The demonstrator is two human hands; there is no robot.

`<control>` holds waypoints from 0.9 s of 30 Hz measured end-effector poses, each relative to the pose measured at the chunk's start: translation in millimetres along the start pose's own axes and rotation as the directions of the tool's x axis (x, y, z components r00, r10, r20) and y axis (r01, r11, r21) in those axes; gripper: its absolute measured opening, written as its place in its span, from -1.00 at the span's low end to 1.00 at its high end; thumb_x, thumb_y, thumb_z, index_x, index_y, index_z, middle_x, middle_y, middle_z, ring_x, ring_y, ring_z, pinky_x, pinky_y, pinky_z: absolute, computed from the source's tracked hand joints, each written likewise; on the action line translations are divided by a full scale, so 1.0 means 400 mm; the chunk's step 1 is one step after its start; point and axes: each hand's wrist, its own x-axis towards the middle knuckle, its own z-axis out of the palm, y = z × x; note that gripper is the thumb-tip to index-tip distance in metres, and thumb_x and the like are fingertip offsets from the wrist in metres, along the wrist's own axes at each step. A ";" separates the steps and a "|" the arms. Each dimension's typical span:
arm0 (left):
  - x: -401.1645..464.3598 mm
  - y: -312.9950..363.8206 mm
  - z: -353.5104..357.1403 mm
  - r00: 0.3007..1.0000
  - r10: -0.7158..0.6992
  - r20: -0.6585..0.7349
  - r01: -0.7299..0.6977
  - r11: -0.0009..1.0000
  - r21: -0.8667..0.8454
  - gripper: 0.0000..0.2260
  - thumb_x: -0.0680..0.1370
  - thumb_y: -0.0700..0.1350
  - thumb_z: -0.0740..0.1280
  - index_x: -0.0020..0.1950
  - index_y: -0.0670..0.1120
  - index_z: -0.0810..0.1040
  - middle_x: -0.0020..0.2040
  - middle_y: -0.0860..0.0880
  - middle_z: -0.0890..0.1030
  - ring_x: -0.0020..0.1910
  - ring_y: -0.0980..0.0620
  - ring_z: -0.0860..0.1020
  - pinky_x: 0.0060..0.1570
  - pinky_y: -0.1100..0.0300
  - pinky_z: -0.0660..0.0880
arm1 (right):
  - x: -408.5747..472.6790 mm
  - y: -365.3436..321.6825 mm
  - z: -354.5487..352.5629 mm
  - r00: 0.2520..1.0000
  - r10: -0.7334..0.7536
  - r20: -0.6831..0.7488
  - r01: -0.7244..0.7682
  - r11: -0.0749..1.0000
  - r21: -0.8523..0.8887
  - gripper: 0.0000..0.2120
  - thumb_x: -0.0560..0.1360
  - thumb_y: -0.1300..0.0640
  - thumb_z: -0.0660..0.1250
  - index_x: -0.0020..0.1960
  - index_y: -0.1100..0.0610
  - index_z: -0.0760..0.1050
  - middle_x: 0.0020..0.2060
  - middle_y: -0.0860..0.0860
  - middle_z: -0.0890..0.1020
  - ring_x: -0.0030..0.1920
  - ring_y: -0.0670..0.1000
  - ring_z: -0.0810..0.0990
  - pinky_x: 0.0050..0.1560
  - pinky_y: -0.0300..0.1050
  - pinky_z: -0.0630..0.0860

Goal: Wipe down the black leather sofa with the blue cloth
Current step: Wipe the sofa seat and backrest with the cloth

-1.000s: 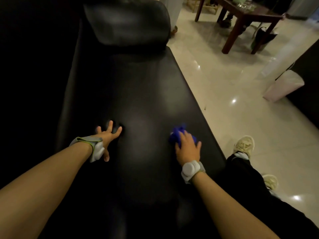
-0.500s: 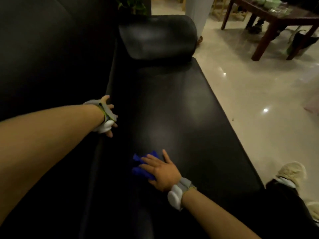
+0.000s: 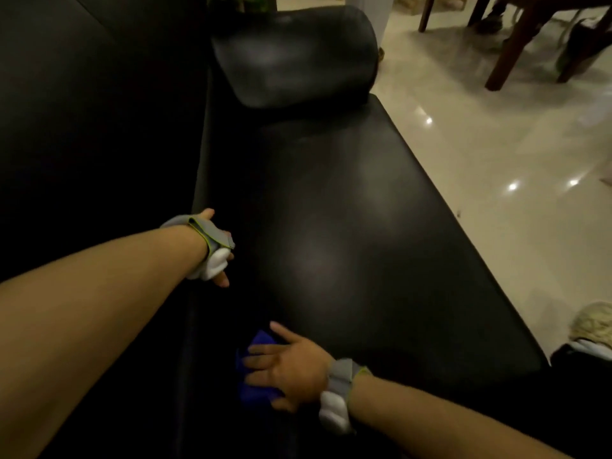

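I see my right hand point(image 3: 291, 372) lying flat with fingers straight and spread, palm down, pressing the blue cloth point(image 3: 256, 369) onto the seat of the black leather sofa point(image 3: 357, 233), near the crease where seat meets backrest. My right forearm reaches in from the lower right. My left arm stretches forward, its hand point(image 3: 217, 256) down by that crease; the wrist strap hides the fingers, so I cannot tell their grip.

Glossy cream floor point(image 3: 496, 154); wooden table legs point(image 3: 510, 51) beyond
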 end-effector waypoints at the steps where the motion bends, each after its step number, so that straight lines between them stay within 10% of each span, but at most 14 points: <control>1: 0.013 -0.008 0.007 1.000 0.012 -0.012 -0.011 0.995 0.099 -0.37 0.51 0.39 0.09 0.55 0.20 0.19 0.58 0.18 0.12 0.60 0.02 -0.10 0.51 -0.16 -0.24 | 0.014 0.013 -0.016 0.999 0.030 0.011 -0.030 0.998 -0.055 -0.44 0.46 -0.07 0.39 0.42 -0.02 0.40 0.45 0.00 0.39 0.51 0.01 0.24 0.46 0.32 -0.22; 7: 0.038 -0.056 0.027 0.993 0.013 -0.119 -0.014 1.000 -0.009 -0.39 0.46 0.42 0.22 0.44 0.16 0.45 0.51 0.07 0.36 0.53 -0.02 0.22 0.49 -0.19 -0.01 | 0.137 0.139 -0.123 0.868 0.492 -0.069 -0.492 0.871 0.019 -0.41 0.54 -0.04 0.27 0.53 -0.05 0.21 0.57 -0.03 0.13 0.57 0.01 -0.01 0.46 0.30 -0.28; 17: -0.008 0.033 -0.031 0.969 0.027 -0.244 0.016 0.985 0.172 -0.55 0.51 0.25 0.19 0.37 0.17 0.47 0.28 0.05 0.57 0.24 -0.08 0.53 0.21 -0.01 0.45 | -0.030 -0.003 -0.043 0.992 0.055 0.116 -0.054 0.999 -0.007 -0.40 0.48 -0.03 0.37 0.49 -0.02 0.32 0.53 -0.01 0.25 0.55 0.02 0.12 0.51 0.12 -0.15; 23: 0.020 0.138 -0.021 0.963 0.069 -0.261 -0.093 0.993 -0.078 -0.34 0.57 0.00 0.29 0.59 0.20 0.05 0.63 0.06 -0.02 0.59 -0.08 0.07 0.40 -0.09 0.26 | -0.014 0.066 -0.100 0.871 0.491 0.006 -0.491 0.870 -0.040 -0.39 0.53 -0.06 0.27 0.54 -0.03 0.19 0.58 -0.04 0.10 0.58 0.00 -0.03 0.48 0.29 -0.21; 27: -0.010 0.140 -0.007 0.958 0.047 -0.282 -0.090 0.986 -0.143 -0.30 0.51 -0.03 0.34 0.58 0.21 0.10 0.60 -0.01 0.16 0.50 -0.10 0.29 0.35 -0.01 0.33 | 0.031 -0.090 -0.038 0.879 0.475 -0.031 -0.475 0.880 0.021 -0.41 0.51 -0.06 0.25 0.51 0.04 0.26 0.56 0.07 0.17 0.56 0.13 0.02 0.50 0.24 -0.16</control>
